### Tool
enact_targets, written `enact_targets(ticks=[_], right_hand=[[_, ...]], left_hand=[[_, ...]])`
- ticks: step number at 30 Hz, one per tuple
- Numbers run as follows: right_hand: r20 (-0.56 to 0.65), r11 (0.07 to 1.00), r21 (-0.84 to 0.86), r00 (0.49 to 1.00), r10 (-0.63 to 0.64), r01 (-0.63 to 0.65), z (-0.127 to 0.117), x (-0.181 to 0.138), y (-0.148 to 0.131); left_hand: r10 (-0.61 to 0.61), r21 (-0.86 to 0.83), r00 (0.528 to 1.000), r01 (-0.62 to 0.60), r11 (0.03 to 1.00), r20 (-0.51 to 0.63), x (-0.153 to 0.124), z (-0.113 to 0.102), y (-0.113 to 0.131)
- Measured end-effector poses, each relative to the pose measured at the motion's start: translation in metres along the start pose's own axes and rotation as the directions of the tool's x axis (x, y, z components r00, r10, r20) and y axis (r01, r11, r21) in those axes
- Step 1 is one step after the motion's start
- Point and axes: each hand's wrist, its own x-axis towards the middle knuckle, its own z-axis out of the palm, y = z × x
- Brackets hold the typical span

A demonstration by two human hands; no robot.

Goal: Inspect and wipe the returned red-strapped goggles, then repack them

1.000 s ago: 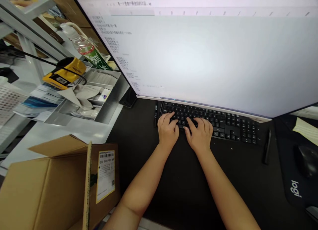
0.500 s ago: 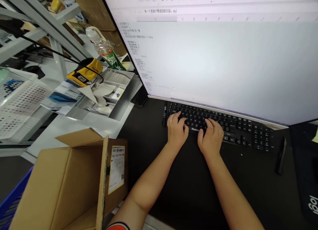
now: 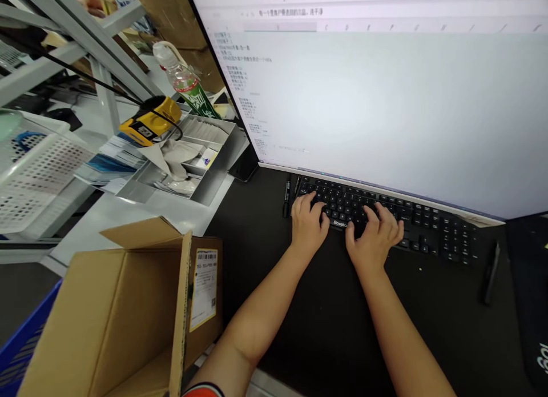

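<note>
Both hands rest on a black keyboard (image 3: pixel 428 228) below a large monitor (image 3: pixel 363 100). My left hand (image 3: pixel 309 223) lies over the keyboard's left end, fingers apart on the keys and thumb toward the front edge. Over the middle keys is my right hand (image 3: pixel 373 235), its fingers spread wider and its thumb near the brand lettering. Neither hand holds anything. The monitor displays a spreadsheet with short lines of text at its left and a line of characters in the bar above.
An open cardboard box (image 3: pixel 145 305) with a label stands at the left. Behind it are a grey divided tray (image 3: pixel 209 185), a yellow device (image 3: pixel 152 120), a green-labelled bottle (image 3: pixel 190 88) and a phone (image 3: pixel 244 164). Black pens (image 3: pixel 286 197) flank the keyboard. A white basket (image 3: pixel 43 174) sits far left.
My right hand has spread its fingers and shifted right over the keys. My left hand stays in place on the keys. The end of the text in the bar above the sheet has changed.
</note>
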Motion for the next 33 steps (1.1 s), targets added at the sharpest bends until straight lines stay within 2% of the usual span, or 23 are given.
enact_targets(ticks=[8,12,16,18,22,26,28,30,33], right_hand=[[0.184,0.994,0.094,0.980,-0.076,0.059,0.001,0.001,0.003],[0.182,0.993,0.106,0.981,-0.062,0.043,-0.002,0.003,0.001],[0.135,0.997,0.075,0.991,-0.019,0.009,-0.007,0.005,0.002],[0.095,0.999,0.037,0.995,0.027,-0.031,-0.009,0.006,0.005],[0.027,0.986,-0.019,0.986,0.166,-0.166,-0.010,0.006,0.010],[0.060,0.979,0.008,0.978,0.200,-0.201,-0.010,0.007,0.010],[0.069,0.973,0.042,0.972,0.223,-0.226,-0.010,0.007,0.010],[0.070,0.966,0.076,0.967,0.243,-0.248,-0.010,0.007,0.011],[0.062,0.964,0.095,0.968,0.242,-0.247,-0.009,0.006,0.012]], left_hand=[[0.017,-0.042,0.999,-0.016,0.999,0.044,0.002,0.000,-0.001],[0.096,-0.058,0.991,-0.091,0.994,0.096,0.004,-0.001,0.000],[0.235,-0.073,0.944,-0.224,0.972,0.234,0.006,-0.004,0.004],[0.254,-0.075,0.933,-0.242,0.967,0.254,0.007,-0.005,0.005],[0.244,-0.096,0.946,-0.228,0.969,0.212,0.007,-0.004,0.004],[0.100,-0.038,0.995,-0.099,0.994,0.010,0.006,-0.003,-0.001],[0.015,0.003,0.997,-0.015,1.000,-0.078,0.005,-0.003,-0.003],[-0.029,0.026,0.995,0.032,0.999,-0.099,0.005,-0.004,-0.004],[-0.030,0.038,0.997,0.033,0.999,-0.073,0.004,-0.005,-0.001]])
